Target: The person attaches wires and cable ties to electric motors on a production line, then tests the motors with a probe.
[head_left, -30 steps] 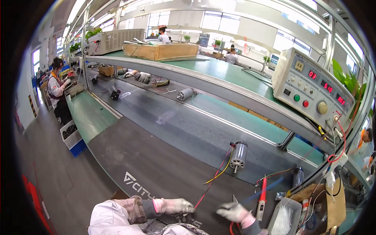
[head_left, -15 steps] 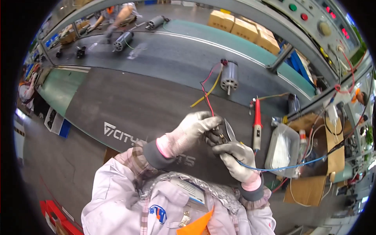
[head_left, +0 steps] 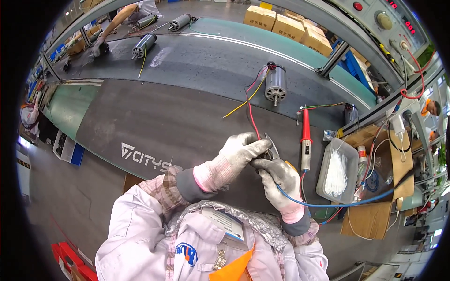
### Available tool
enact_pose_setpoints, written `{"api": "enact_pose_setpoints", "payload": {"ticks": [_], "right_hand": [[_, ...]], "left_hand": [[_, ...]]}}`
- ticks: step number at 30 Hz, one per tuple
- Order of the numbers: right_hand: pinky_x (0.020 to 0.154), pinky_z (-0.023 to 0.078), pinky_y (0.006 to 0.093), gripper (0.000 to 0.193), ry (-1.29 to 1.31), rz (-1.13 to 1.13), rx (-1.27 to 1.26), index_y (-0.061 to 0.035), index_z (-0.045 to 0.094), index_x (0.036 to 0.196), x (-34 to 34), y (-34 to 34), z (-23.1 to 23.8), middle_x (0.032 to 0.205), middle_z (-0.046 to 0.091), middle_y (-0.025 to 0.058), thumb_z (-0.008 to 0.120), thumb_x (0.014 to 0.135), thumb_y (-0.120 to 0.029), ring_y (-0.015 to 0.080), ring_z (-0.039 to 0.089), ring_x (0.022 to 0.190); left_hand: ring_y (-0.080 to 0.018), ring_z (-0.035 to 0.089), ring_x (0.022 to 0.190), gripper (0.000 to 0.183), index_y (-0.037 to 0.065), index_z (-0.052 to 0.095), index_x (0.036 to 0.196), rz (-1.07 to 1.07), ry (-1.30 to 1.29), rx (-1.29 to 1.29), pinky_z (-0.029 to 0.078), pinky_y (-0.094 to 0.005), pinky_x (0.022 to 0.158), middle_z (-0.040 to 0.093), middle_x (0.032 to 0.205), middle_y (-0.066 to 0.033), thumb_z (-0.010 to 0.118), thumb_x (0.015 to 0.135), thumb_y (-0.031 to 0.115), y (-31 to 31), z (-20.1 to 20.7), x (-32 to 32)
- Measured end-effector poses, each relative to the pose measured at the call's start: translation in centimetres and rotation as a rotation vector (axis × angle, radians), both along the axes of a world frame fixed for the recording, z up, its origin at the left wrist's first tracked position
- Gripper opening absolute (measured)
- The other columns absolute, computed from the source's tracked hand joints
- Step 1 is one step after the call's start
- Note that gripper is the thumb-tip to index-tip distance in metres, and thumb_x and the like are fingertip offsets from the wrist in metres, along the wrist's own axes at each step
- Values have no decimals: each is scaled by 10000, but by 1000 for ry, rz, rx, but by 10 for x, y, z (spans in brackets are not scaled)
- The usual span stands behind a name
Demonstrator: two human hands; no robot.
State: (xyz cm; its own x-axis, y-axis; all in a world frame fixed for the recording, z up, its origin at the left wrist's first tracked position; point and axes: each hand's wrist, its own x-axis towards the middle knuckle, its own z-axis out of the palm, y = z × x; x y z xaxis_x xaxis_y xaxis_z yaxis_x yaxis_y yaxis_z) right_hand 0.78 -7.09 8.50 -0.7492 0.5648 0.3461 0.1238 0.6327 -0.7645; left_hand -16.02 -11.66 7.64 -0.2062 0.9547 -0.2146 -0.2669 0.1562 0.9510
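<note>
My gloved left hand (head_left: 240, 151) pinches the end of a red wire (head_left: 250, 117) that runs up to a small grey motor (head_left: 275, 86) lying on the dark belt. My gloved right hand (head_left: 280, 181) grips a metal-tipped cutting tool (head_left: 272, 147) with a blue hose (head_left: 328, 204) trailing to the right. The tool's tips meet the wire at my left fingers. A yellow wire (head_left: 238, 107) also leaves the motor and lies loose on the belt.
A red-handled tool (head_left: 305, 136) lies right of my hands, beside a clear box of white ties (head_left: 335, 171). Cardboard boxes (head_left: 287, 27) and a control panel (head_left: 389, 18) stand behind. More motors (head_left: 143, 44) and another person's arm (head_left: 117, 21) are far left.
The view has tipped down from the hall to the belt. My hands rose from the lower edge and came together on the motor's red wire with the tool.
</note>
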Motion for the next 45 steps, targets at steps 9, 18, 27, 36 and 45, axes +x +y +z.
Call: {"api": "enact_pose_setpoints", "payload": {"ticks": [9,18,27,36,45], "right_hand": [[868,494,441,649,-172,-437,437,-17,538,1312,29,60,-30,1075,629,237,746,745,-253,374,621,991],[569,481,272,650,-103,-476,-334,-44,436,1420,70,129,-68,928,650,55,672,839,-215,110,564,609],[783,498,250,371,-65,-423,-169,-24,626,1235,88,139,-71,1050,681,56,591,934,-238,107,612,906],[894,494,328,406,-205,-506,-127,-1,635,1203,89,126,-62,1056,694,167,656,866,-227,239,664,988],[822,499,302,277,-137,318,-352,13,662,1137,4,15,-3,995,700,101,650,897,-125,174,644,900]], "left_hand": [[-144,622,733,272,10,576,1054,15,-431,131,515,-283,688,640,856,-64,639,951,253,7,-37,-9],[-167,622,743,279,30,542,1055,37,-405,93,510,-311,667,617,856,-74,632,946,271,6,-46,-13],[-155,630,745,254,16,572,1049,47,-488,71,532,-301,702,637,850,-71,636,950,241,4,-42,-10],[-159,629,757,242,11,569,1059,15,-462,23,536,-311,700,629,860,-74,622,955,223,6,-43,-2],[-326,651,710,218,43,668,800,204,1115,232,531,-408,644,676,813,-145,671,841,257,37,-86,-30]]}}
